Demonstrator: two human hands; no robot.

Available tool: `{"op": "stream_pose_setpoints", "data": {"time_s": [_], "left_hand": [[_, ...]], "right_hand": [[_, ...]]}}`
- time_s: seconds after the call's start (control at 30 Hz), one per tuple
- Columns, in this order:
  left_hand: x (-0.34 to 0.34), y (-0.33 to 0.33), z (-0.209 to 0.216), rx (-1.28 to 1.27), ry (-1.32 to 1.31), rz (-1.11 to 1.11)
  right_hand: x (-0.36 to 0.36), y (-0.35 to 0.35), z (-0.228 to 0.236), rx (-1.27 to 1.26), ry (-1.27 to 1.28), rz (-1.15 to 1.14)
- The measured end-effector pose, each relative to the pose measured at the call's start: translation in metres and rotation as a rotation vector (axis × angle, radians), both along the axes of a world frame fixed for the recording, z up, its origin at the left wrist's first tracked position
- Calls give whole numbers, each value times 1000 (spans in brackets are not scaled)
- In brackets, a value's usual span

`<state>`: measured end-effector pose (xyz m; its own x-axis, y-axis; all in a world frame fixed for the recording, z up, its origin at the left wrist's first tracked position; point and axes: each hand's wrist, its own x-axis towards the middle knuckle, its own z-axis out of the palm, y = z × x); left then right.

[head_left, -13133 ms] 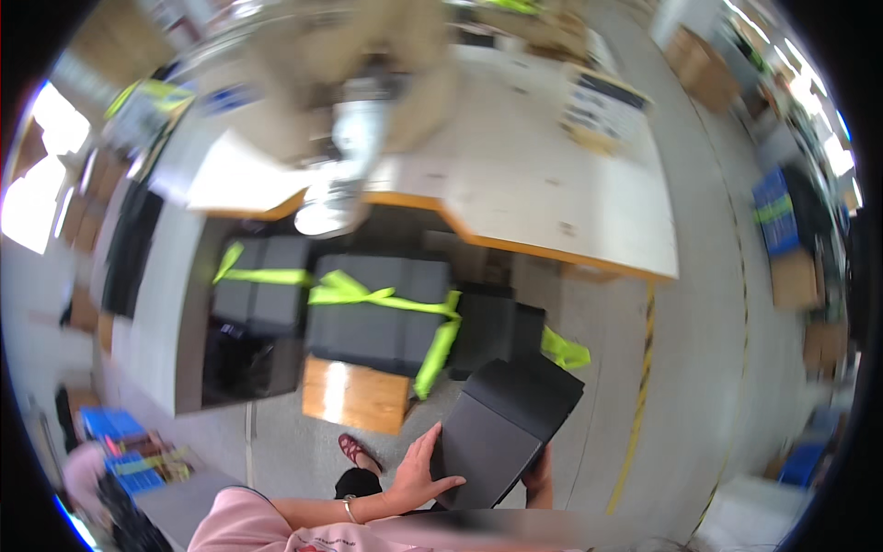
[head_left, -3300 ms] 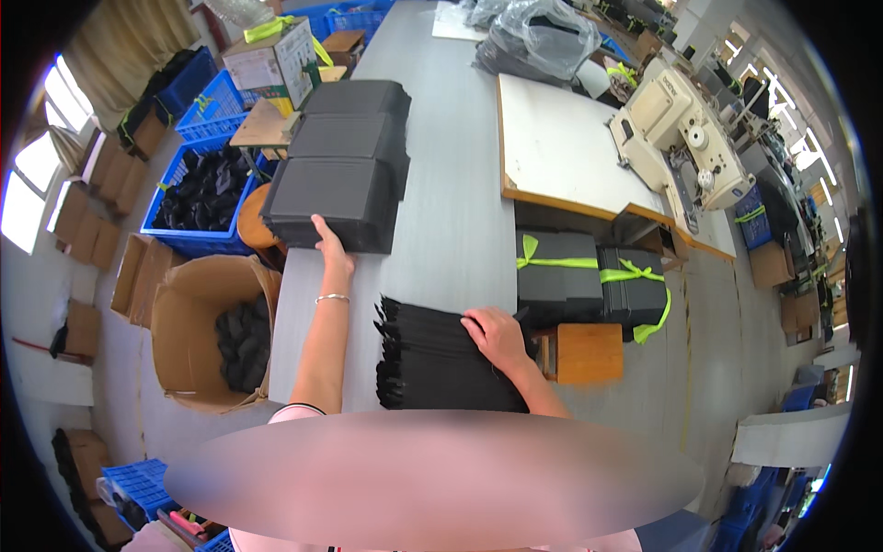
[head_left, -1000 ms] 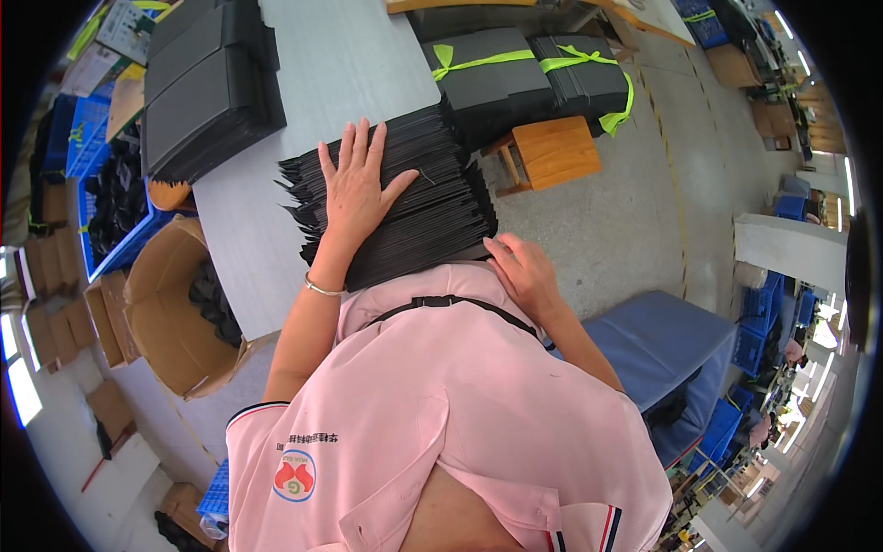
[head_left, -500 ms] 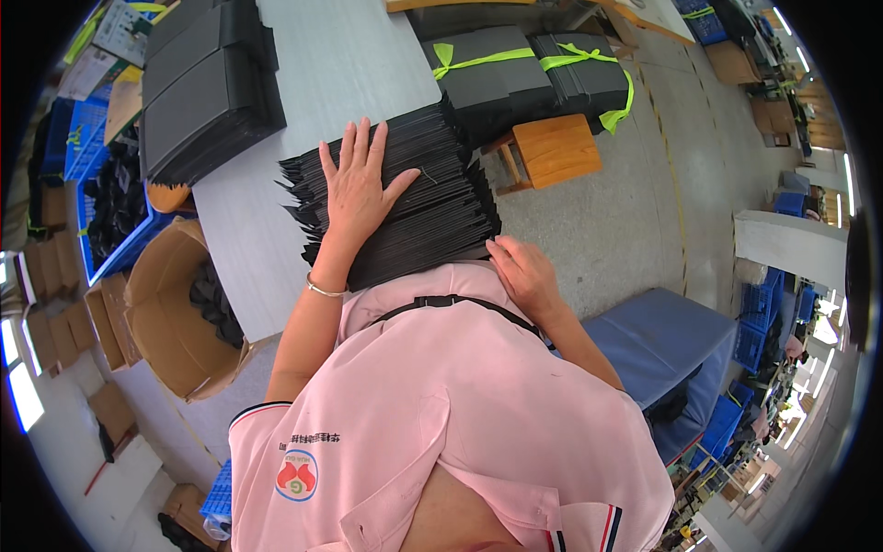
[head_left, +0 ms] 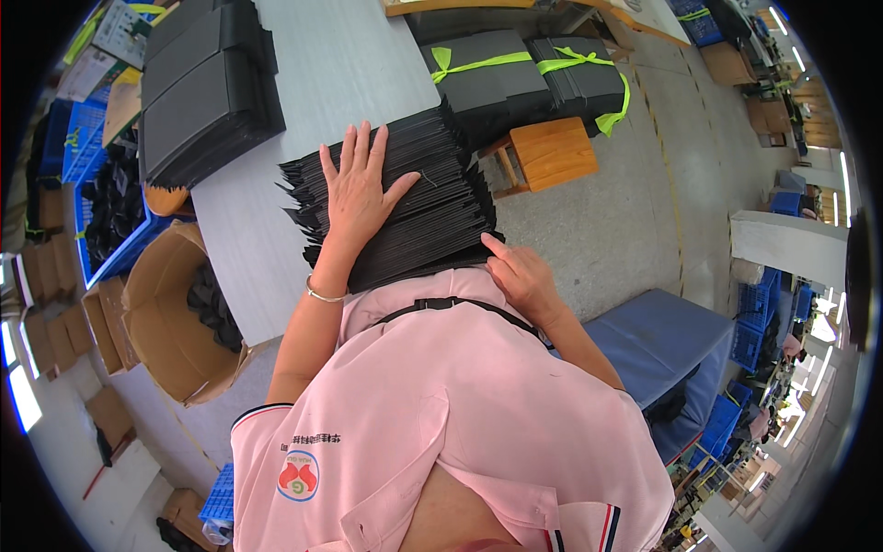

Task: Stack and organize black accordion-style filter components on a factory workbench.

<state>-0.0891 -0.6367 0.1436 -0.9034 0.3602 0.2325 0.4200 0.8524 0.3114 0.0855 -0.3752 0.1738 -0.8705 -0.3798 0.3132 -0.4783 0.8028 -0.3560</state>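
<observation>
A thick row of thin black sheets (head_left: pixel 428 216), packed edge to edge, lies on the pale table against my front. My left hand (head_left: pixel 359 193) rests flat across the top edges with its fingers spread, holding nothing. At the right side of the row, near its closest corner, my right hand (head_left: pixel 522 278) has its index finger stretched out, the tip touching the sheets' ends. Its other fingers are curled under, and I see nothing held in them. A short loose thread (head_left: pixel 429 177) lies on the sheets beside my left thumb.
Stacked black pieces (head_left: pixel 207 101) stand on the table (head_left: pixel 331 55) at far left. Bundles tied with lime strips (head_left: pixel 487 78) sit beyond a wooden stool (head_left: pixel 556 155). An open carton (head_left: pixel 170 317) and blue crate (head_left: pixel 120 244) are left; a blue-covered block (head_left: pixel 658 340) is right.
My right hand has shifted slightly, its index finger now extended onto the sheets' ends and the other fingers more curled. My left hand stays in place on the row.
</observation>
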Motion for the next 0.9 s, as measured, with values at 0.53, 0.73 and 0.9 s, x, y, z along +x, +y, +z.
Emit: {"op": "stream_pose_setpoints", "data": {"time_s": [0.53, 0.73, 0.9], "left_hand": [[0, 0, 1, 19, 33, -11], [0, 0, 2, 16, 26, -13], [0, -1, 0, 13, 27, -11]], "right_hand": [[-2, -13, 11, 54, -149, -53], [0, -17, 1, 142, -150, -70], [1, -16, -2, 108, -115, -63]]}}
